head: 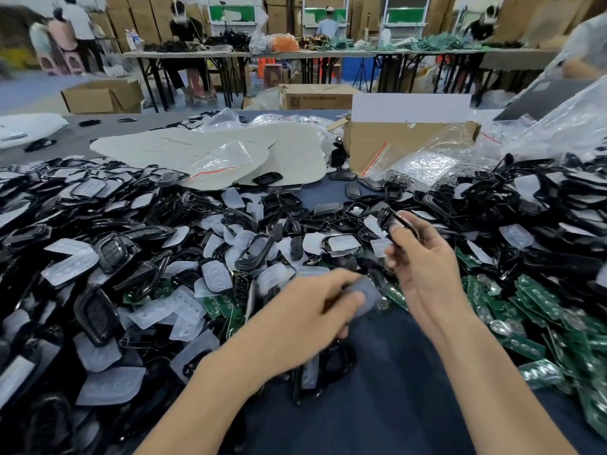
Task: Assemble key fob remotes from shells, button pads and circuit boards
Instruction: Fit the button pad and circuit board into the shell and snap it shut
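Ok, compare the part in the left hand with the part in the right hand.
The button pad in the left hand is pale and translucent; the shell in the right hand is glossy black. The button pad is held lower and nearer the body, the shell higher and farther out. Fingers grip both.

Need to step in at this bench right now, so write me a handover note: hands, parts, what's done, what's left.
Left hand pinches a translucent button pad, which is blurred.
Right hand holds a black shell raised above the heap of loose shells and pads spread left and centre.
Green circuit boards are piled at the right.
Done: pad and shell picked up, not yet joined.
Left: seat the pad in the shell, add a board, close it.
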Demonstrator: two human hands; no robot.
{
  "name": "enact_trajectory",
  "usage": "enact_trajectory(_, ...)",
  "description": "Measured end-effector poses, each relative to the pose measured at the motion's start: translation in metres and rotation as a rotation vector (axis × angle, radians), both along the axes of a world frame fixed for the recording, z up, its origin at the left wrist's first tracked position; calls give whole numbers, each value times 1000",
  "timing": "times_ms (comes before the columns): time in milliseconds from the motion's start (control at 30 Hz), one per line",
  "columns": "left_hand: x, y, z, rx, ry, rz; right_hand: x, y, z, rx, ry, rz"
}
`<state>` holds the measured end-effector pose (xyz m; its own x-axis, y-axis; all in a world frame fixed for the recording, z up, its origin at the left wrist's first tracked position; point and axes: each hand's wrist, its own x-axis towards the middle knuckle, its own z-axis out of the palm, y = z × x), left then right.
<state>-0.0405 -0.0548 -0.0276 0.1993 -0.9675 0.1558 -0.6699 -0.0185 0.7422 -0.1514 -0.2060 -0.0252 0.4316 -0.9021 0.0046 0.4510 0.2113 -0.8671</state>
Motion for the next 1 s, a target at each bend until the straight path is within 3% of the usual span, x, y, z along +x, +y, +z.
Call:
enact_trajectory(167, -39, -1, -12, -6, -526, -185, -12, -17, 3, 160, -86, -99)
enact_trajectory(267, -44, -2, -11, 22, -678, -164, -14, -20, 2, 233, -126, -106)
enact_trajectory(467, -38, -33, -2, 64, -784, 100, -14, -22, 2, 229, -132, -135)
enact_trajectory(600, -49, -55, -6, 161, -878, 125, -12, -20, 1, 191, -110, -114)
enact_trajectory(867, -49, -45, -5, 72, -1046, 99, -10, -11, 5, 178, -71, -41)
enact_trajectory(933, -40, -42, -6, -13, -966, 142, -8, -9, 6, 193, -55, -31)
enact_trajectory(1000, -27, -37, -7, -91, -736, 236, -6, -7, 6, 189, -27, -14)
